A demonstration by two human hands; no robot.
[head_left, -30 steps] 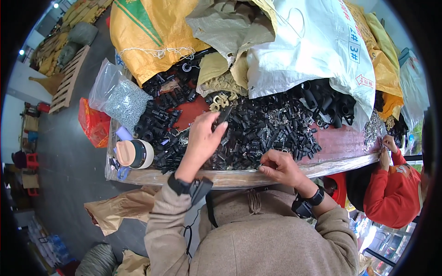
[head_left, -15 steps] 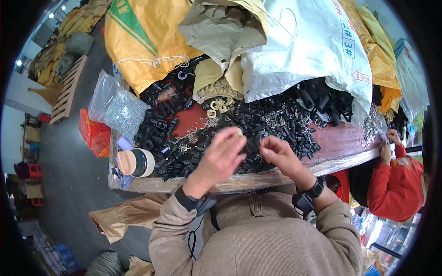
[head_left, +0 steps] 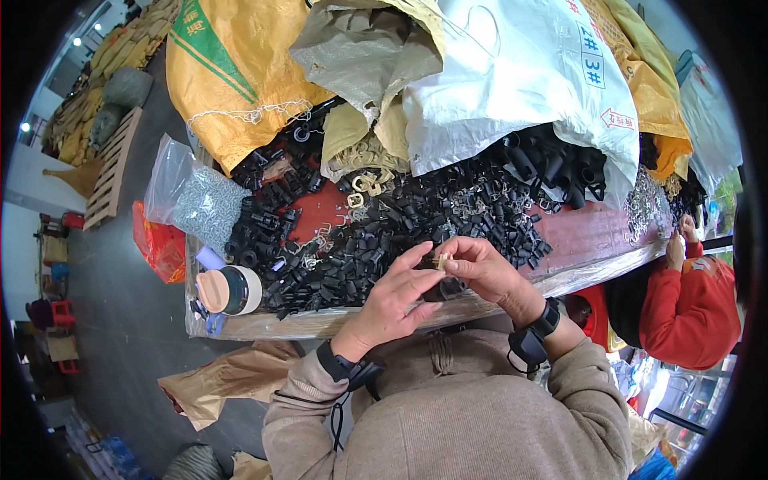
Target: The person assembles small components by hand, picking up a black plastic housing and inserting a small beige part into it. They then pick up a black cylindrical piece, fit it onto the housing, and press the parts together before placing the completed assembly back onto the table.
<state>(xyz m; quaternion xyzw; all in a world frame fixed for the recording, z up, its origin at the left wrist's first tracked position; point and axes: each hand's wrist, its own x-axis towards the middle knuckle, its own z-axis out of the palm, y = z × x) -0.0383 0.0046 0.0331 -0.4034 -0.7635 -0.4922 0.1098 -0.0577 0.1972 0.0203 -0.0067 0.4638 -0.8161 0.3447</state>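
Over the table's near edge my two hands meet at the fingertips. A small cream-coloured plastic piece [head_left: 442,262] is pinched between them. My right hand [head_left: 490,276] grips it with thumb and forefinger. From the other side my left hand [head_left: 392,300] presses its fingertips to the piece, its thumb lower down. A black plastic part [head_left: 450,289] shows just under the right fingers; whether it is held I cannot tell. Behind the hands spreads a heap of small black plastic parts [head_left: 376,254] with thin metal rings among them.
Cream rings [head_left: 370,184] spill from a sack. A white woven sack [head_left: 512,88] and a yellow sack [head_left: 240,80] lie across the back. A bag of screws [head_left: 212,210] and a lidded cup [head_left: 240,290] stand left. A person in red [head_left: 690,312] works at right.
My left hand has brought the cream piece down and right to my right hand, and the fingertips now meet on it. The view has shifted slightly.
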